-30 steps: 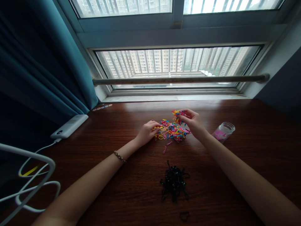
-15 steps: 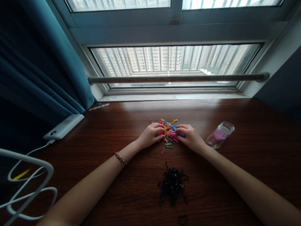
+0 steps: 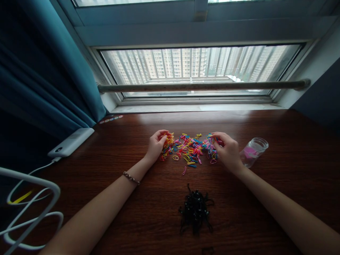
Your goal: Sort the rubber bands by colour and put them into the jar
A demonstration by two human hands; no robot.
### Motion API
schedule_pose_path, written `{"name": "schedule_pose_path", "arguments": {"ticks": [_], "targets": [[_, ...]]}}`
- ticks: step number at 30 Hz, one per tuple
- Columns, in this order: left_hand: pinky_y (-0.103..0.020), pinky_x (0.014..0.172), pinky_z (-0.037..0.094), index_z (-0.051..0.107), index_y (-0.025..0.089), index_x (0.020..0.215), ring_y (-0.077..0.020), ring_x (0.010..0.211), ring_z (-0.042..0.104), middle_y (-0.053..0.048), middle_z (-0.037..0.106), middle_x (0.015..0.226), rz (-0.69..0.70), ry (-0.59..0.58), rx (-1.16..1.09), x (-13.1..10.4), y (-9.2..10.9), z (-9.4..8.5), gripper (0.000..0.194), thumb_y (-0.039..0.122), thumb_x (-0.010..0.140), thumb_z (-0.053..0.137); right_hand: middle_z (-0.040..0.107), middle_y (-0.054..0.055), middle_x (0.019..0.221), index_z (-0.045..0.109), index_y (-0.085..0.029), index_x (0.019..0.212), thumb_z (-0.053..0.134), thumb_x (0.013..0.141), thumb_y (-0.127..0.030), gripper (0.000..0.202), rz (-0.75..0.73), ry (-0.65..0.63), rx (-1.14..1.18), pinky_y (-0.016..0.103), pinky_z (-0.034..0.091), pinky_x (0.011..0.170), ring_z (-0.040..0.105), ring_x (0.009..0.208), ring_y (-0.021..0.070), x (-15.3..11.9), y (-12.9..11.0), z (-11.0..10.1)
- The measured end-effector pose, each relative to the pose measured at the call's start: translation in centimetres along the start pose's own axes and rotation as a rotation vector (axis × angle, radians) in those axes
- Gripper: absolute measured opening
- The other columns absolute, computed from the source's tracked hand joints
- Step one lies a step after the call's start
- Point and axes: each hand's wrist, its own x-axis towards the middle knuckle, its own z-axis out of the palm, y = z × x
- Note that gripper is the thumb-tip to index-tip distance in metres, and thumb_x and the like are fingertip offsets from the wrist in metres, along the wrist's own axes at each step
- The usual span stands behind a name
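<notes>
On the desk (image 3: 148, 219), with 12 o'clock toward the window (image 3: 170, 65), lies a loose spread of coloured bands (image 3: 192, 148). Its long axis runs from 9 to 3 o'clock, and the bands within it point every way. A yellow band (image 3: 198, 136) at its 1 o'clock edge lies along 2 to 8, while a stray pink band (image 3: 184, 171), between 6 and 7 and apart from the rest, lies along 1 to 7.

At 9 o'clock the left hand (image 3: 155, 145) pinches a mostly yellow, orange and red clump (image 3: 168, 140) between thumb and fingers. At 3 o'clock the right hand (image 3: 228, 150) curls round a pink and blue clump (image 3: 210, 147). I cannot tell whether either clump is clear of the desk.

Farther out at 3 o'clock, just beyond the right hand, is a clear jar (image 3: 253, 152) with a pink patch, its open mouth toward 1. The right hand is between the coloured bands and the jar, and the wrist overlaps the jar's lower edge in view.

At 6 o'clock, well apart, sits a heap of black bands (image 3: 196, 210). Far off at 9 is a white box (image 3: 71, 143) with a cable, its long axis from 2 to 8; a blue curtain (image 3: 66, 71) hangs at 10.
</notes>
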Motion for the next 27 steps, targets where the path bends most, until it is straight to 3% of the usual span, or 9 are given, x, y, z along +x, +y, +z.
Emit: {"name": "schedule_pose_path", "arguments": {"ticks": [5, 12, 19, 23, 27], "targets": [[-0.036, 0.074, 0.051, 0.054, 0.014, 0.095, -0.0187, 0.08, 0.064, -0.008, 0.066, 0.088, -0.051, 0.067, -0.213, 0.1, -0.2, -0.1, 0.024, 0.028, 0.077, 0.048, 0.062, 0.006, 0.099, 0.061, -0.02, 0.093, 0.043, 0.079, -0.011, 0.025, 0.003, 0.036, 0.012, 0.034, 0.045, 0.081, 0.058, 0.091, 0.0197, 0.2, -0.7, -0.3], [-0.038, 0.076, 0.051, 0.052, 0.013, 0.1, -0.0201, 0.083, 0.065, -0.01, 0.067, 0.088, -0.022, 0.101, -0.245, -0.2, 0.2, 0.0, 0.027, 0.029, 0.079, 0.045, 0.062, 0.006, 0.102, 0.061, -0.02, 0.093, 0.037, 0.079, -0.007, 0.03, -0.052, -0.008, 0.112, 0.035, 0.044, 0.087, 0.056, 0.097, 0.0188, 0.5, -1.5, 0.0], [-0.035, 0.077, 0.051, 0.055, 0.013, 0.098, -0.0211, 0.086, 0.064, -0.011, 0.068, 0.088, 0.025, 0.02, -0.104, -0.7, 0.8, 0.4, 0.029, 0.029, 0.074, 0.058, 0.06, 0.005, 0.112, 0.062, -0.02, 0.096, 0.035, 0.073, -0.002, 0.04, -0.155, -0.223, 0.166, 0.036, 0.04, 0.095, 0.051, 0.11, 0.0179, 1.8, -2.4, 0.6], [-0.036, 0.083, 0.049, 0.057, 0.013, 0.095, -0.0204, 0.086, 0.064, -0.01, 0.068, 0.088, 0.063, -0.031, -0.076, -0.8, 0.8, 0.7, 0.031, 0.027, 0.069, 0.065, 0.061, 0.005, 0.11, 0.064, -0.019, 0.096, 0.037, 0.074, -0.005, 0.037, -0.147, -0.246, 0.212, 0.037, 0.041, 0.096, 0.053, 0.108, 0.0178, 2.9, -3.3, 0.4], [-0.034, 0.082, 0.049, 0.061, 0.013, 0.09, -0.0203, 0.086, 0.063, -0.009, 0.068, 0.089, 0.083, -0.105, 0.004, -1.1, 0.9, 0.9, 0.026, 0.033, 0.072, 0.062, 0.064, 0.005, 0.104, 0.063, -0.018, 0.098, 0.044, 0.078, -0.011, 0.029, -0.076, -0.205, 0.282, 0.036, 0.047, 0.088, 0.057, 0.101, 0.0175, 3.5, -5.1, -1.1]]}}
